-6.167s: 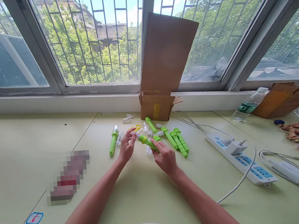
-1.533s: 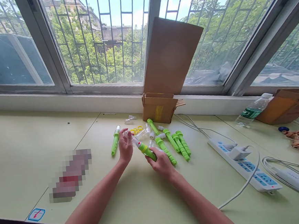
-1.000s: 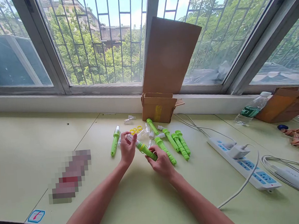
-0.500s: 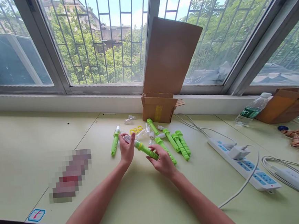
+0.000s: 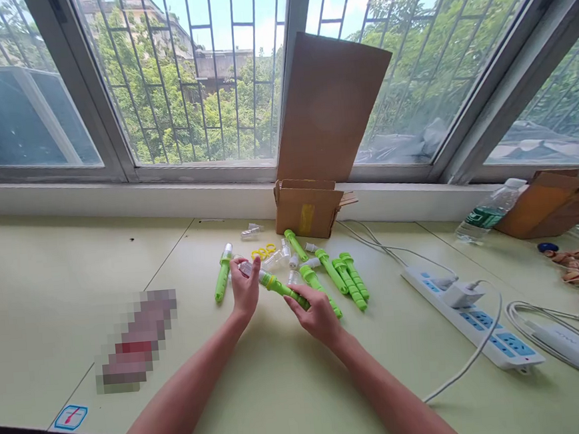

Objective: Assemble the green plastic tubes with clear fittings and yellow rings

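Note:
My left hand [image 5: 246, 288] is closed around the clear cap end [image 5: 246, 268] of a green ribbed tube [image 5: 277, 285], its thumb lying along the clear part. A yellow ring [image 5: 265, 278] circles the tube near the joint. My right hand [image 5: 317, 312] pinches the tube's lower green end, and the tube slants down to the right between both hands. Left of my hands lies a similar green tube with a clear cap [image 5: 224, 273]. Several more green tubes [image 5: 355, 279] rest on the right. Behind are yellow rings [image 5: 262, 253] and loose clear plastic pieces [image 5: 275, 258].
A small cardboard box [image 5: 305, 210] stands at the window, a tall cardboard flap [image 5: 335, 100] behind it. On the right are a white power strip [image 5: 472, 316] with cables, a charger [image 5: 570, 342] and a water bottle [image 5: 492, 213]. A blurred patch [image 5: 139, 339] covers something at left.
My right hand's fingers have shifted slightly on the green end of the tube, showing a little more of it from above. My left hand keeps its hold almost unmoved.

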The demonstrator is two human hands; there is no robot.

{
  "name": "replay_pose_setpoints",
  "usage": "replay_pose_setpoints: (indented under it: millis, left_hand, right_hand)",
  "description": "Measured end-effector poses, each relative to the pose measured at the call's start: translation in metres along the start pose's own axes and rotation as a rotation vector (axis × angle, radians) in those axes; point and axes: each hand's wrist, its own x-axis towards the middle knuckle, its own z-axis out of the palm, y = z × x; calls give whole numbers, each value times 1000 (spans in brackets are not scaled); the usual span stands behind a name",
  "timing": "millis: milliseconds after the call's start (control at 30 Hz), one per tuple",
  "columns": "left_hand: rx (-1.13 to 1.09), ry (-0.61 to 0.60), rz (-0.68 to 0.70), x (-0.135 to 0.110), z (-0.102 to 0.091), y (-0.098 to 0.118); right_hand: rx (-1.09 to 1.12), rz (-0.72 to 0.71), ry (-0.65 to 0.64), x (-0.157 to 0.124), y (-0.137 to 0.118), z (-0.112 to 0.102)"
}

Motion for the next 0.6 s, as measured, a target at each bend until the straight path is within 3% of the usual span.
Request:
replay_pose_setpoints:
  millis: [600]
  left_hand:
    - [-19,9,8,1,0,0]
  right_hand:
    - [-12,56,-27,0,-6,1]
